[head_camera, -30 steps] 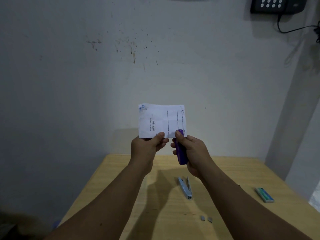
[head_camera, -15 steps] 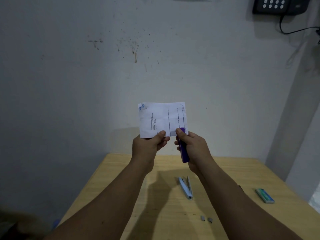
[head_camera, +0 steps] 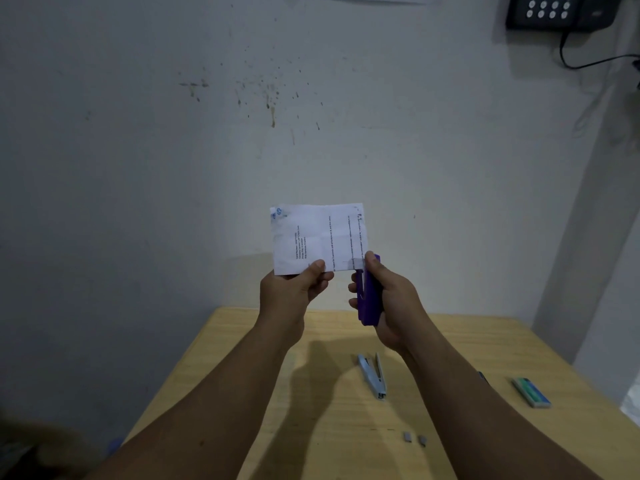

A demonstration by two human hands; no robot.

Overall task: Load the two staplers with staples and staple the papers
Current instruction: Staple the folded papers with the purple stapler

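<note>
The left hand [head_camera: 294, 289] pinches the lower edge of the folded papers [head_camera: 317, 237] between thumb and fingers and holds them up in front of the wall [head_camera: 138, 168], well above the table [head_camera: 450, 341]. The right hand [head_camera: 388, 299] is closed around the purple stapler [head_camera: 369, 299], with the thumb on top of it, and the front of the stapler sits over the bottom right part of the papers. The light is weak, so I cannot tell for sure if the edge is fully inside the mouth or only touching it. The second stapler, the light blue one [head_camera: 373, 375], lies open on the table below the hands. Two small pieces of staples [head_camera: 414, 438] lie nearer to the person, and a staple box [head_camera: 531, 392] is at the right side. I judge that the pressing of the purple stapler is the step in hand. The risk is that the papers hang in the air with support from one side only; if the squeeze is slow or crooked, the sheets can slide or bend and the staple may catch only the very edge, or fold badly. Also the left fingers are near to the stapler mouth. The blue stapler seems to need loading after this.
</note>
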